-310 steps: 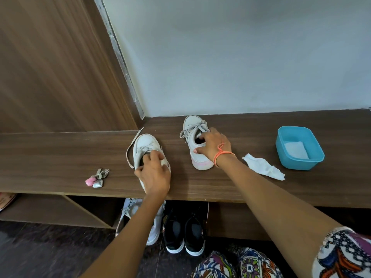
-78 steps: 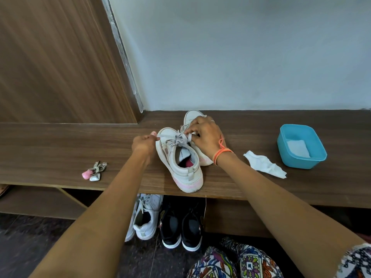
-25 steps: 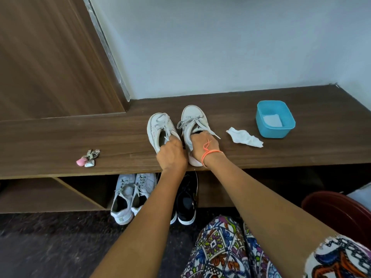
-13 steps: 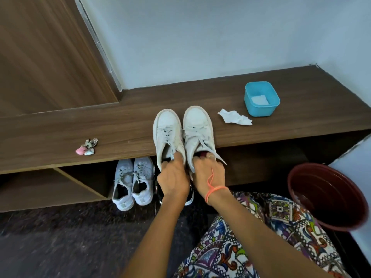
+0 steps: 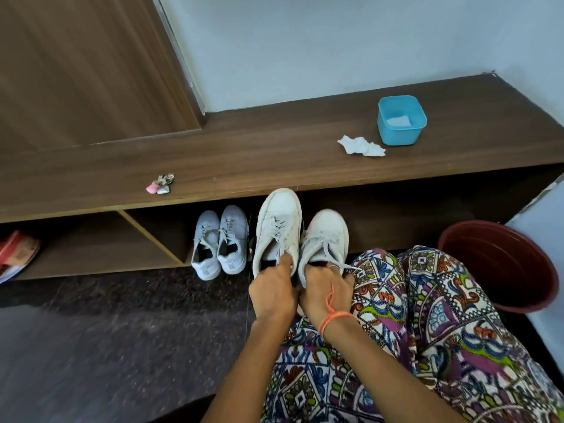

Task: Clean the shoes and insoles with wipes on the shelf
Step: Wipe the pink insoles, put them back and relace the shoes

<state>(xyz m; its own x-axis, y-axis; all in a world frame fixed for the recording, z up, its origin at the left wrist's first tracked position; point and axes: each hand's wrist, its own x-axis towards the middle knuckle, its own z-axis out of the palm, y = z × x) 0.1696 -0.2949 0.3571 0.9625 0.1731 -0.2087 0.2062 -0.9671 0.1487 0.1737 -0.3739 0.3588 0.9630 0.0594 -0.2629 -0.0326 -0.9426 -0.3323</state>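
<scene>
I hold two white sneakers side by side in the air in front of the lower shelf opening, toes pointing away from me. My left hand (image 5: 273, 293) grips the heel opening of the left sneaker (image 5: 279, 225). My right hand (image 5: 325, 290), with an orange thread at the wrist, grips the heel opening of the right sneaker (image 5: 326, 239). On the wooden shelf top (image 5: 244, 157) lie a crumpled white wipe (image 5: 361, 146) and a blue tub (image 5: 401, 121) with a wipe inside.
A second white pair (image 5: 219, 242) stands in the lower compartment. A small pink keychain (image 5: 160, 184) lies on the shelf top. A dark red bucket (image 5: 500, 264) stands at the right. My patterned trousers (image 5: 427, 331) fill the lower right.
Both hands have lifted the pair off the shelf top and brought it down and toward me, below the shelf edge. The camera has tilted down.
</scene>
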